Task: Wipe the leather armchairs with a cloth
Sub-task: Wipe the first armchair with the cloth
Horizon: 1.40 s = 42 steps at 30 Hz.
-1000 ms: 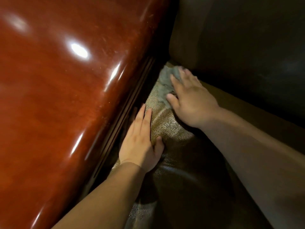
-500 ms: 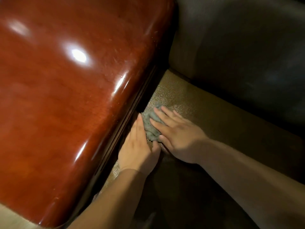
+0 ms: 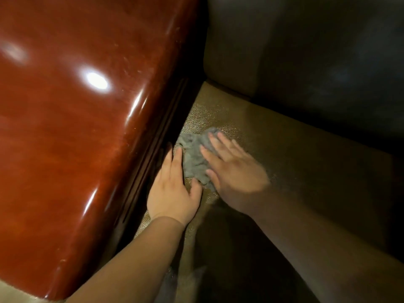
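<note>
A crumpled grey cloth (image 3: 194,157) lies on the textured olive-brown leather seat (image 3: 295,154) of the armchair, close to the armrest. My right hand (image 3: 234,171) presses flat on the cloth with straight fingers spread over it. Just left of the cloth, my left hand (image 3: 173,191) rests flat on the seat, fingers straight along the armrest's base and thumb touching the cloth's near edge.
A broad glossy red-brown wooden armrest (image 3: 87,127) fills the left side, with a dark grooved edge beside the seat. The dark leather backrest (image 3: 306,62) rises at the upper right. A strip of pale floor (image 3: 13,291) shows at the bottom left.
My right hand dragged the cloth from the seat's back corner toward me, up beside my left hand, and it stays there now. My left hand stayed planted on the seat.
</note>
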### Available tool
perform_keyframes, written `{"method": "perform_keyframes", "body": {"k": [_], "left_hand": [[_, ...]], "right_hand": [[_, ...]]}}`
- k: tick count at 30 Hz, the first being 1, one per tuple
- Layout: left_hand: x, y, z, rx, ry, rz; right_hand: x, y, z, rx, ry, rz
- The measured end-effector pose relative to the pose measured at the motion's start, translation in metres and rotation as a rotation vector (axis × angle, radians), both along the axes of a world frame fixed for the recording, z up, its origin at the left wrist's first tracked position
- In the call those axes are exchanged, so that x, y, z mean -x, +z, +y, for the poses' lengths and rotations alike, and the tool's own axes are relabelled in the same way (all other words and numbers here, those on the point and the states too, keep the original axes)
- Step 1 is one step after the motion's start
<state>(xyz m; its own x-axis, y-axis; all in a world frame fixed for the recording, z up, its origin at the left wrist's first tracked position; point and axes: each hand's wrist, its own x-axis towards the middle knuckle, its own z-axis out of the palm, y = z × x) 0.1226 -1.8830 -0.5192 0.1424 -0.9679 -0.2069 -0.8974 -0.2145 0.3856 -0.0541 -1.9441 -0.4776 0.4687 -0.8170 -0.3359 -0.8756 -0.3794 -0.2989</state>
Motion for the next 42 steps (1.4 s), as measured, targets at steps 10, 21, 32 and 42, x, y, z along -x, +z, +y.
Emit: {"method": "perform_keyframes", "body": {"k": [10,21,32,42], "left_hand": [[0.008,0.010,-0.001,0.012,-0.003,-0.035],[0.008,0.018,-0.010,-0.072,-0.012,-0.075],[0.066,0.042,0.031,-0.245,0.040,-0.144],[0.032,0.025,0.061,-0.111,-0.220,-0.170]], "right_hand": [[0.089,-0.003,0.024,-0.005,-0.648,0.117],[0.172,0.011,0.088,-0.073,-0.587,0.045],[0.047,0.020,0.143,-0.086,-0.320,0.118],[0.090,0.005,0.083,-0.206,-0.632,0.241]]}}
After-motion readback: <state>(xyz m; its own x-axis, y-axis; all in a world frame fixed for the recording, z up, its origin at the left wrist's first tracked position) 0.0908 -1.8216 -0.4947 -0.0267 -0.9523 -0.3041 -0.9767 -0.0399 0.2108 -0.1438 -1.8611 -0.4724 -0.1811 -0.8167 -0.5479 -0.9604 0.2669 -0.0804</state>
